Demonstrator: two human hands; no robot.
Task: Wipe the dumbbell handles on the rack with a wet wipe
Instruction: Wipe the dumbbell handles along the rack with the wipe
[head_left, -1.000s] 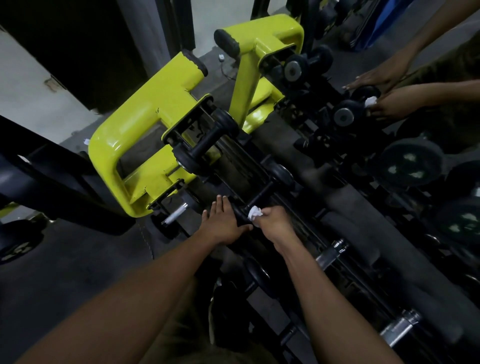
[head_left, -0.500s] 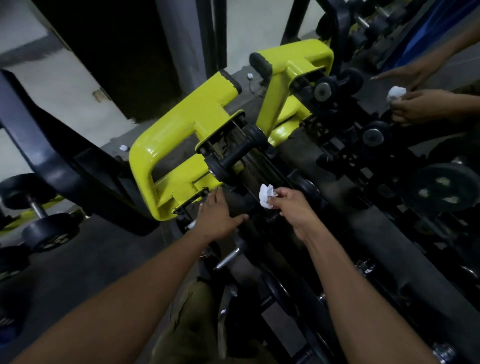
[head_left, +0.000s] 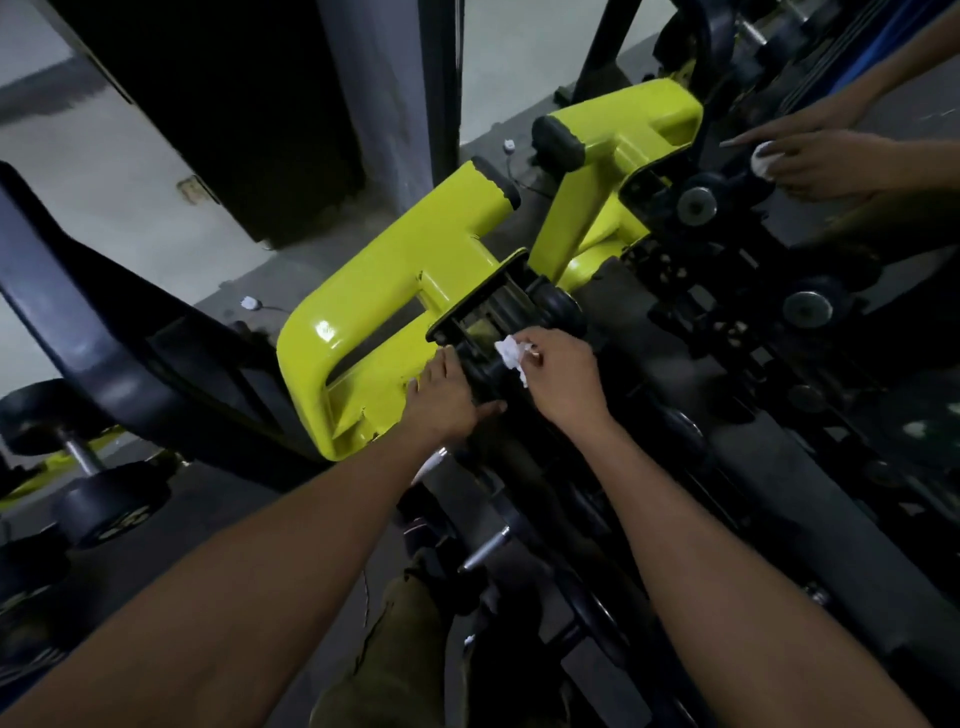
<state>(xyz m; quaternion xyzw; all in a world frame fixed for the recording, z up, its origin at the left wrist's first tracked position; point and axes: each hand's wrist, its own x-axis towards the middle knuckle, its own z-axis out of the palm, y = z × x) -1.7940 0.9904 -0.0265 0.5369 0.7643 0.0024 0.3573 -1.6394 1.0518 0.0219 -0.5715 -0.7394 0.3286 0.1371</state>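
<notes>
A black dumbbell (head_left: 558, 309) lies on the dark rack (head_left: 753, 441), right beside the rack's yellow end frame (head_left: 363, 312). My left hand (head_left: 447, 400) rests on the dumbbell's near head with straight fingers and the thumb spread to the right. Just above the dark handle, my right hand (head_left: 566, 379) pinches a crumpled white wet wipe (head_left: 511, 356) between thumb and fingertips. The handle itself is mostly hidden between my two hands.
Another person's hands (head_left: 810, 166) hold a white wipe over dumbbells at the top right. Chrome-handled dumbbells (head_left: 485, 551) sit lower in the rack. A black machine arm (head_left: 104, 338) and a floor dumbbell (head_left: 78, 467) are on the left.
Both my hands left the lower dumbbell and moved up the rack to the one by the yellow frame. The wipe came off the earlier handle. The other person's hands shifted too.
</notes>
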